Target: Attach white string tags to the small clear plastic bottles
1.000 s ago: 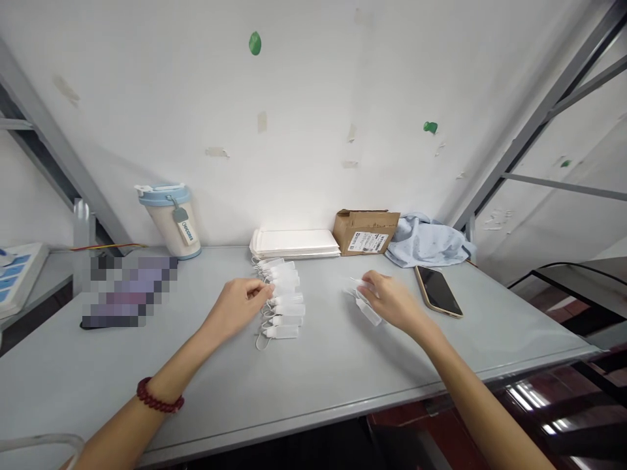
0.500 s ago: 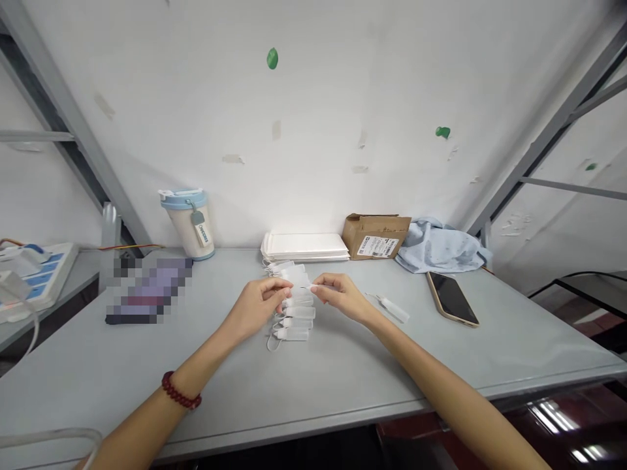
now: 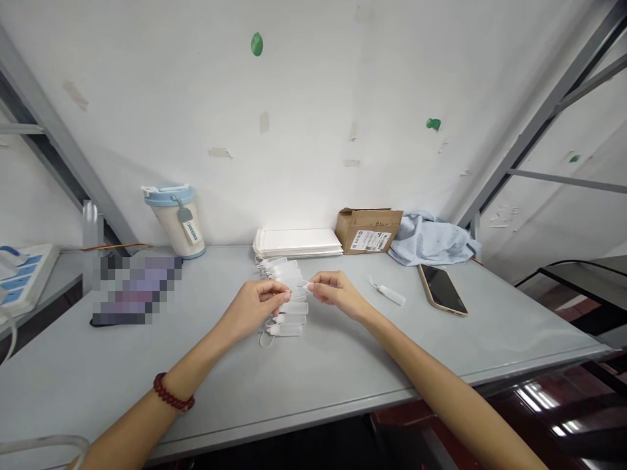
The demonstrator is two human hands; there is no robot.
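Observation:
My left hand [image 3: 262, 305] is closed in a pinch, thumb against forefinger; what lies between the tips is too small to make out. Facing it, my right hand [image 3: 336, 292] pinches a small white tip [image 3: 307, 286] from which a thin needle points left toward the left fingertips. Beneath and around both hands runs a row of small translucent squeeze bottles [image 3: 294, 308], lying on their sides with white caps to the left. Thin loops hang off several caps. One more bottle [image 3: 390, 295] lies apart, right of my right wrist.
On the grey table [image 3: 343, 385] a phone [image 3: 443, 289] lies at the right. Along the wall stand a lidded tumbler [image 3: 176, 222], white flat packets [image 3: 298, 242], a cardboard box [image 3: 368, 232] and a blue cloth [image 3: 434, 240]. A blurred purple item [image 3: 140, 290] and a power strip [image 3: 27, 281] are leftward.
The whole view has shifted slightly, so things sit a little farther left. Both hands keep nearly the same pinching pose, fingertips close together above the row of bottles.

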